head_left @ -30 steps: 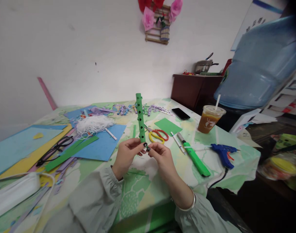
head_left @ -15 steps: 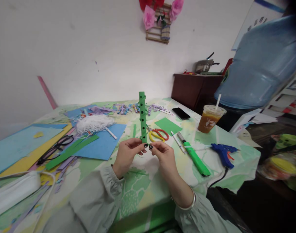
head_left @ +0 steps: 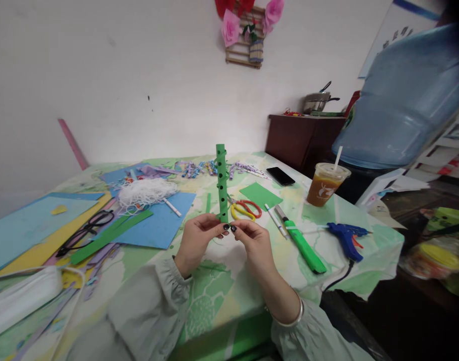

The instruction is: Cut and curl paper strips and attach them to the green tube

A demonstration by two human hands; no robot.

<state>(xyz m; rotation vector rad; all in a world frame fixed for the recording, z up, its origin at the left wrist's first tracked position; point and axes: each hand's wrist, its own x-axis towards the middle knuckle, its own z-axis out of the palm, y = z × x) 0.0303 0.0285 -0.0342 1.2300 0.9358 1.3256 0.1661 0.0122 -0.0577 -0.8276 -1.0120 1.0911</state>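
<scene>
A narrow green paper strip (head_left: 222, 183) with a row of dark holes stands upright above the table, small green bits sticking out along its sides. My left hand (head_left: 201, 235) is closed, pinching the strip's lower end between thumb and fingers. Close beside it, my right hand (head_left: 254, 240) is pinched shut at the bottom corner of the same strip; its thumb tip nearly meets the left one. Just behind the hands lie scissors (head_left: 247, 209) with red and yellow handles. A green paper piece (head_left: 261, 193) rests beyond them.
On the right are a green-handled cutter (head_left: 304, 245), a blue glue gun (head_left: 348, 238) with its cord, a phone (head_left: 281, 176) and an iced drink (head_left: 325, 185). Left lie white string (head_left: 147, 194), blue paper (head_left: 158, 225), glasses (head_left: 86, 230) and a white power strip (head_left: 24, 296).
The green strip has dipped very slightly at its top. Both hands keep nearly the same pinch and place.
</scene>
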